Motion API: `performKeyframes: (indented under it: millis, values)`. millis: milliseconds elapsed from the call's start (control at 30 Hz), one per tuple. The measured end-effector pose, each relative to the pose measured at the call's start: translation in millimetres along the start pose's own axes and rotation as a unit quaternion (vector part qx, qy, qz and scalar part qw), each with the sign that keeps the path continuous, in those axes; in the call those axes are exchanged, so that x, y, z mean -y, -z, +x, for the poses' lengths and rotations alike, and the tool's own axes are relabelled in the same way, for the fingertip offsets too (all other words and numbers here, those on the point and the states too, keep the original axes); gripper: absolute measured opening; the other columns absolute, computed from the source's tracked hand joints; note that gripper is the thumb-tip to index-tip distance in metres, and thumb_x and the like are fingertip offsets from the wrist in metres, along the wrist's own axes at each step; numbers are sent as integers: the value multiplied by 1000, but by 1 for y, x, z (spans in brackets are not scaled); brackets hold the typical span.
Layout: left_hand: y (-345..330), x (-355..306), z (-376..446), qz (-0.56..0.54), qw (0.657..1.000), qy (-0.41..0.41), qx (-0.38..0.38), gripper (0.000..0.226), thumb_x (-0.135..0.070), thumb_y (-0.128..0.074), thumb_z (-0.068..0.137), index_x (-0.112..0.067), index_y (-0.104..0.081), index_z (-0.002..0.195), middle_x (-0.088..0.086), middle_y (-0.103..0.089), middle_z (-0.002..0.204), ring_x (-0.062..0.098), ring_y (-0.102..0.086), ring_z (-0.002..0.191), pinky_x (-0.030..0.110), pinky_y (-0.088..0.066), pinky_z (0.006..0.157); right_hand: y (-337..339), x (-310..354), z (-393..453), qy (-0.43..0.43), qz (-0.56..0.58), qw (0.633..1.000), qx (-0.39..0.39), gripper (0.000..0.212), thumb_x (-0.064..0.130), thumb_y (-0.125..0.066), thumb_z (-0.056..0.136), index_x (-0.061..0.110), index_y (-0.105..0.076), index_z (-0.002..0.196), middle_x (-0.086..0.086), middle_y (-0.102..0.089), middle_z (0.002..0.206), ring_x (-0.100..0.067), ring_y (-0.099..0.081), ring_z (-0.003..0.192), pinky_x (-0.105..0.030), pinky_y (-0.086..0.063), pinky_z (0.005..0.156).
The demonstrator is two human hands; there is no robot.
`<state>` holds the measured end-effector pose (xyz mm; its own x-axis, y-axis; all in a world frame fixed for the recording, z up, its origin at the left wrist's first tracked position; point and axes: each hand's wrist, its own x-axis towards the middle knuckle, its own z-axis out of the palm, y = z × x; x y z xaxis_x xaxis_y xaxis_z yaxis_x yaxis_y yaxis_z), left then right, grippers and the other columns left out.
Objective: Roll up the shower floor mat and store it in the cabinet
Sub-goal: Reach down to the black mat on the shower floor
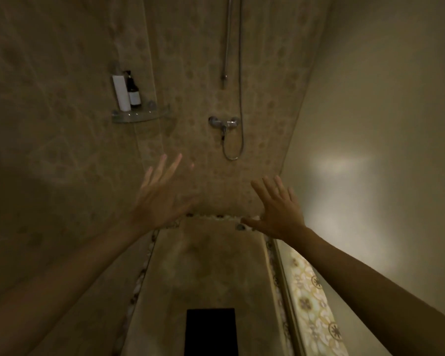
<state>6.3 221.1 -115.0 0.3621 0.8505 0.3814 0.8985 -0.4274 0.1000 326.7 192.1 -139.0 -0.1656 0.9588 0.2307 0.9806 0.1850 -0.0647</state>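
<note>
A dark rectangular shower mat (210,331) lies flat on the beige shower floor at the bottom centre, its near end cut off by the frame edge. Both my arms stretch forward over the floor. My left hand (159,199) is raised with fingers spread, holding nothing. My right hand (279,210) is also spread and holds nothing, level with the far edge of the floor. Both hands are well above and beyond the mat. No cabinet is in view.
The shower stall is narrow and dim. A glass corner shelf (141,115) carries a white tube and a dark bottle. A chrome mixer tap (225,123) with its hose hangs on the far wall. A pebble border (139,283) edges the floor. Patterned tiles (311,299) lie right.
</note>
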Motion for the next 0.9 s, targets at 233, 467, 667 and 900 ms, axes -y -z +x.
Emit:
performKeyframes:
  millis: [233, 467, 667, 900]
  values:
    - [-81, 9, 56, -16, 998, 48, 44, 86, -87, -21, 82, -44, 1, 154, -7, -2, 166, 23, 7, 152, 56, -9, 119, -65, -51, 73, -13, 44, 998, 37, 102, 86, -42, 81, 36, 0, 159, -3, 1, 170, -25, 12, 154, -51, -2, 124]
    - [-172, -14, 127, -2, 983, 136, 120, 85, -83, -19, 83, -43, 4, 155, -8, 15, 164, 27, 14, 151, 52, -1, 120, -117, -134, 162, 7, 69, 997, 45, 104, 89, -40, 78, 39, 0, 159, 3, 3, 169, -22, 12, 154, -51, -4, 125]
    - [-235, -46, 185, -16, 969, 199, 142, 89, -82, -17, 77, -42, -3, 155, -9, 14, 163, 26, 10, 152, 51, -5, 120, -160, -205, 217, 27, 80, 990, 117, 104, 87, -45, 78, 37, -3, 159, 1, 2, 170, -22, 13, 154, -54, -7, 125]
    - [-289, -47, 212, 0, 958, 219, 183, 84, -79, -26, 86, -40, 1, 156, -10, 20, 160, 28, 3, 152, 53, -5, 120, -197, -238, 253, 30, 107, 981, 158, 106, 94, -36, 74, 38, -5, 159, 3, 4, 169, -21, 14, 153, -49, -2, 124]
